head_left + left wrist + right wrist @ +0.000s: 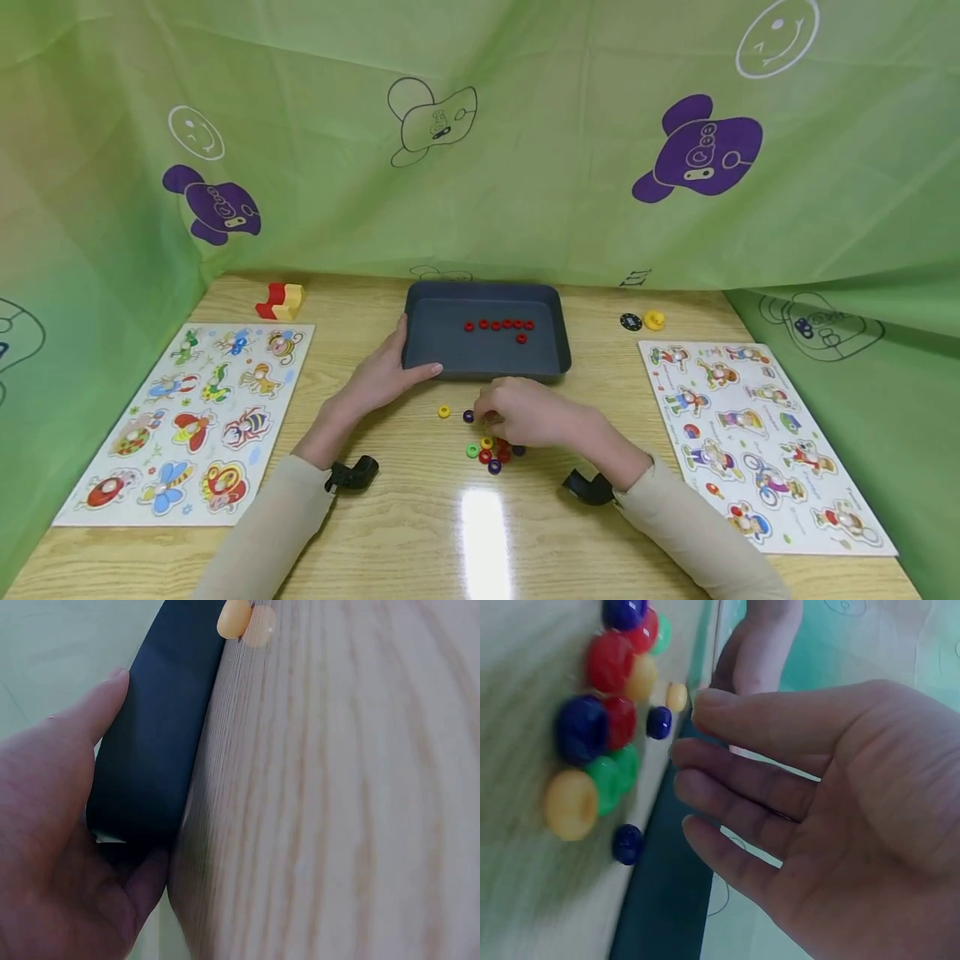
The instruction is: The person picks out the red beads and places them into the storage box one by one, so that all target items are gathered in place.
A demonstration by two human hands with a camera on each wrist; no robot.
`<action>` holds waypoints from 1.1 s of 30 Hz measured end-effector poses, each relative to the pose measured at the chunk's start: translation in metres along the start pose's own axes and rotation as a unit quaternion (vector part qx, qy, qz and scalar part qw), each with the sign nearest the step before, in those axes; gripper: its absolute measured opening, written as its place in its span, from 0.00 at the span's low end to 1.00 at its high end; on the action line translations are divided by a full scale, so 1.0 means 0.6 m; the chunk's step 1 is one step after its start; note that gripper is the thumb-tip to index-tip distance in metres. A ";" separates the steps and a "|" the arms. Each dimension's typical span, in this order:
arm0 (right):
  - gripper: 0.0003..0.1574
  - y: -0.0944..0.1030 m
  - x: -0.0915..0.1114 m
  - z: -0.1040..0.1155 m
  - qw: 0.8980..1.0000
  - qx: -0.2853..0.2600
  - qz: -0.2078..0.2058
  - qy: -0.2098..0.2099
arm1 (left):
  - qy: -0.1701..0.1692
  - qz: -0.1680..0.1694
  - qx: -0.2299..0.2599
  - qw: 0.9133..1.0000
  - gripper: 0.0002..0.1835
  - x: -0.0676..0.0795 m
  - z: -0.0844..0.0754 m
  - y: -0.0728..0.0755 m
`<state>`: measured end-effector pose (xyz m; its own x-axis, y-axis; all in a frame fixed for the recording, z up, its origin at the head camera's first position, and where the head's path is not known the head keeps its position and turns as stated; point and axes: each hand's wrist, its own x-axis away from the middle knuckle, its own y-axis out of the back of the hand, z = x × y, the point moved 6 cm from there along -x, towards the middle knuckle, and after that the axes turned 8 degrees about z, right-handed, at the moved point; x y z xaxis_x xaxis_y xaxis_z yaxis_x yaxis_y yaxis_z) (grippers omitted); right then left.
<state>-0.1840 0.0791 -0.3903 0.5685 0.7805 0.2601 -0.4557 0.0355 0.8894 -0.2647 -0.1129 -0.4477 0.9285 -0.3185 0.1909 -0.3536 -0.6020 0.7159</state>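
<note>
Before green printed fabric (525, 200), a dark rectangular tray (487, 357) is gripped on pale wood (405, 517) by the left hand (381, 373), right hand (527, 410) loosely spread.

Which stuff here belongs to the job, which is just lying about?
Likely the job:
- tray, gripped by left hand
- red beads in it
- loose beads under right hand

Likely lying about:
- left puzzle
- right puzzle
- red-yellow block
- black disc
- yellow toy
</note>
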 end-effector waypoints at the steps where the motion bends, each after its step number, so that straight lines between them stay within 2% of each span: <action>1: 0.08 -0.003 0.003 0.002 1.000 0.002 0.005 0.001 | 0.000 0.001 0.000 1.000 0.60 0.000 -0.001 0.000; 6: 0.05 -0.017 0.017 0.015 0.999 0.018 0.001 0.028 | 0.004 0.005 -0.001 1.000 0.60 0.000 -0.003 0.002; 11: 0.06 -0.031 0.021 0.031 0.995 0.074 -0.025 0.059 | 0.002 0.003 -0.003 1.000 0.60 0.000 -0.005 0.004; 15: 0.08 -0.037 0.020 0.035 0.990 0.122 -0.043 0.049 | 0.008 0.007 -0.002 1.000 0.60 0.001 -0.004 0.002; 21: 0.05 -0.042 0.015 0.039 0.986 0.154 -0.050 0.038 | 0.012 0.007 -0.002 1.000 0.60 0.002 -0.001 0.002; 28: 0.06 -0.039 0.010 0.044 0.985 0.163 -0.053 0.034 | 0.010 0.008 0.003 1.000 0.60 0.002 0.000 0.002; 31: 0.02 -0.028 0.009 0.039 0.986 0.155 -0.057 0.027 | 0.009 0.009 0.006 1.000 0.61 0.003 -0.001 0.002; 33: 0.03 -0.014 0.008 0.036 0.987 0.145 -0.064 0.020 | 0.009 0.009 0.009 1.000 0.61 0.004 0.000 0.001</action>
<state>-0.1626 0.0692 -0.3885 0.5783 0.8057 0.1280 -0.1626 -0.0399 0.9859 -0.2629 -0.1140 -0.4466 0.9235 -0.3170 0.2160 -0.3728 -0.6091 0.7000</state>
